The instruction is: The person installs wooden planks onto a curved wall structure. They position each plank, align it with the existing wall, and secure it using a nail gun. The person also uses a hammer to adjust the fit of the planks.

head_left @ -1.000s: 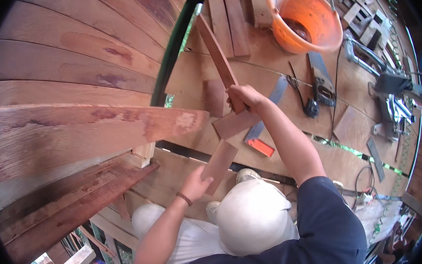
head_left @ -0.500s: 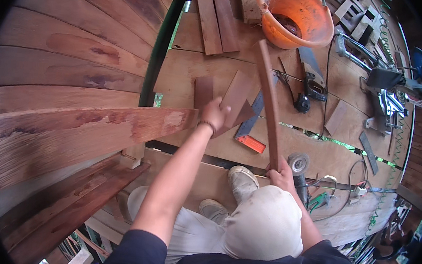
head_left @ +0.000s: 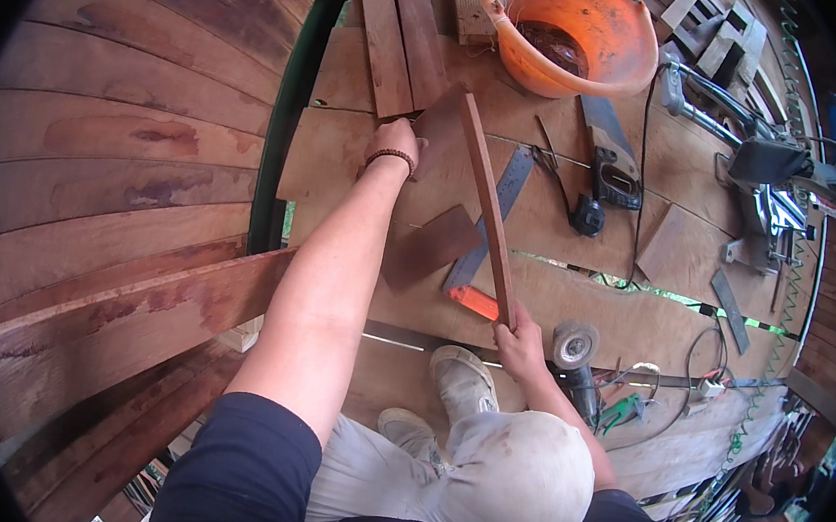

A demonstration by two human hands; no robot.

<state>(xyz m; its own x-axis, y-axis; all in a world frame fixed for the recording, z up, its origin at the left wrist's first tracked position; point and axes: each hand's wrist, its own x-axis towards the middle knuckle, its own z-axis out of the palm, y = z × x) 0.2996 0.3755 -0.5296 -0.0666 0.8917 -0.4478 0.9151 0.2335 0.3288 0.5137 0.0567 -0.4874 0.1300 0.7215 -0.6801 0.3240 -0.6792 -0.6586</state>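
Reddish-brown wall boards (head_left: 131, 136) fill the left side, and a thick beam (head_left: 135, 311) juts out below them. Two long planks (head_left: 385, 44) lie side by side near the top. Below them is the left hand (head_left: 394, 143), a beaded band (head_left: 387, 157) at its wrist. Its fingers bend down at the lower left edge of a short board (head_left: 442, 124); their tips are hidden, so I cannot tell whether they pinch it. Another short board (head_left: 434, 243) lies flat on the plywood floor (head_left: 573, 304), its right corner at the blade of an orange-handled square (head_left: 472, 302). Crossing above that blade slants a narrow wooden strip (head_left: 488, 203), its upper end next to the first board. At the strip's lower end the right hand (head_left: 522, 348) has its fingers wrapped round the wood. Farther right come an orange bucket (head_left: 629, 31), an angle grinder (head_left: 578, 360), a black tape measure (head_left: 588, 216) beside a handsaw (head_left: 616, 179), green-handled pliers (head_left: 621, 410), and a mitre saw (head_left: 769, 172) at the far right.
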